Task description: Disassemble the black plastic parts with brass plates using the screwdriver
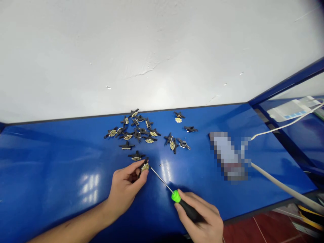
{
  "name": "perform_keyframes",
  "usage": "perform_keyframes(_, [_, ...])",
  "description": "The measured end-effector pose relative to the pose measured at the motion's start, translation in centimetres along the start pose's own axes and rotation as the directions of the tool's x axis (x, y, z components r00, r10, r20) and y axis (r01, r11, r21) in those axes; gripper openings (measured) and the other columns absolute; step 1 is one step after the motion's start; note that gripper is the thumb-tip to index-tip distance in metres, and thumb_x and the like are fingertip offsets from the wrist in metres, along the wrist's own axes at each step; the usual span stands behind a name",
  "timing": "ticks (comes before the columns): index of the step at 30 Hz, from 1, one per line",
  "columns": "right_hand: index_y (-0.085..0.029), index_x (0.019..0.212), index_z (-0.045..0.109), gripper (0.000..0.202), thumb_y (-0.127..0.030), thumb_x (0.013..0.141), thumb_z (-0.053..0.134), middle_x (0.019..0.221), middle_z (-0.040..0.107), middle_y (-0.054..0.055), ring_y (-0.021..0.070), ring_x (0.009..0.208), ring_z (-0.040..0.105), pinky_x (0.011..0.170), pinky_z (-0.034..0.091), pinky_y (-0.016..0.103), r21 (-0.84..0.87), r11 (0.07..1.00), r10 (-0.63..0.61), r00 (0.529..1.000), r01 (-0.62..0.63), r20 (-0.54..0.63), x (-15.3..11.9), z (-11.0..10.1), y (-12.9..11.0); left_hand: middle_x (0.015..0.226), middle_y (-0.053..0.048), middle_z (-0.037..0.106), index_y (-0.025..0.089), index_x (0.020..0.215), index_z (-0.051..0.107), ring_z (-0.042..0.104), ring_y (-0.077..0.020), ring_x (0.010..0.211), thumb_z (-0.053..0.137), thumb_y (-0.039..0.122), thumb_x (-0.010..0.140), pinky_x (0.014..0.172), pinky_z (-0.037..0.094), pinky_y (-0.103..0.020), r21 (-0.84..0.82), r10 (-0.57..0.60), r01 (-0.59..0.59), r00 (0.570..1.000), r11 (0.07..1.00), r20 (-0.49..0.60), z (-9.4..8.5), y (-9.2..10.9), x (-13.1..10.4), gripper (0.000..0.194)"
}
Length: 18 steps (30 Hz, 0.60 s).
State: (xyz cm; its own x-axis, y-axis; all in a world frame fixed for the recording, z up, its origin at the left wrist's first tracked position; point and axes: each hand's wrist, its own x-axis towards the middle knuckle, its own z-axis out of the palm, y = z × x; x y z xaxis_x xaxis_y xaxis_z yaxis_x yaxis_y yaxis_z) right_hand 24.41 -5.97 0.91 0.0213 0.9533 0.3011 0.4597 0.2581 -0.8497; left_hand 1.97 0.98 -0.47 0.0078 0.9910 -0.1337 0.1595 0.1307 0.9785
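Between the thumb and fingers of my left hand (126, 185) is a small black plastic part with a brass-coloured plate (145, 167), partly hidden by the fingertips. My right hand (202, 216) is wrapped round the black and bright green handle of a screwdriver (162, 179). Its thin metal shaft points up and left, and the tip is at the right side of the held part; whether it touches a screw is too small to tell. Just beyond my left fingertips lies a similar black part with a brass plate (136, 156).
Several similar black parts (128, 136) lie in a loose group towards the wall (162, 50). A few more (172, 144) are to the right of them. A pixelated object (227, 155) and a white cable (280, 184) occupy the right side of the blue table (63, 162).
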Motion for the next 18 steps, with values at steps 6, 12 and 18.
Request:
perform_keyframes(6, [-0.025,0.121,0.076,0.047,-0.002,0.081,0.072,0.091,0.081,0.005,0.0194,0.071,0.078,0.064,0.066,0.025,-0.021,0.999,-0.038,0.999,0.039,0.016,-0.3,-0.2,0.1,0.06,0.004,0.049,0.013,0.103,0.083,0.046,-0.0086,0.051,0.073,0.028,0.085,0.049,0.04,-0.02,0.124,0.06,-0.052,0.996,0.991,-0.06,0.0,0.1,0.0,0.026])
perform_keyframes(12, [-0.026,0.125,0.075,0.05,-0.002,0.08,0.072,0.096,0.082,0.005,0.0211,0.076,0.08,0.069,0.068,0.027,-0.151,0.98,-0.134,0.991,0.129,-0.024,-0.7,-0.1,0.3,0.057,0.005,0.054,0.013,0.105,0.083,0.048,-0.0085,0.048,0.073,0.029,0.085,0.048,0.042,-0.019,0.283,0.173,-0.148,0.983,0.948,-0.067,0.1,0.4,0.1,0.028])
perform_keyframes(18, [-0.028,0.116,0.078,0.043,-0.007,0.079,0.075,0.093,0.082,0.003,0.0205,0.071,0.08,0.063,0.067,0.026,-0.31,0.935,-0.19,0.981,0.17,-0.033,-0.3,-1.1,-0.1,0.066,0.0,0.07,0.011,0.114,0.08,0.06,-0.0104,0.051,0.072,0.022,0.088,0.053,0.052,-0.019,0.411,0.413,-0.372,0.911,0.832,-0.011,0.1,0.2,-0.2,0.029])
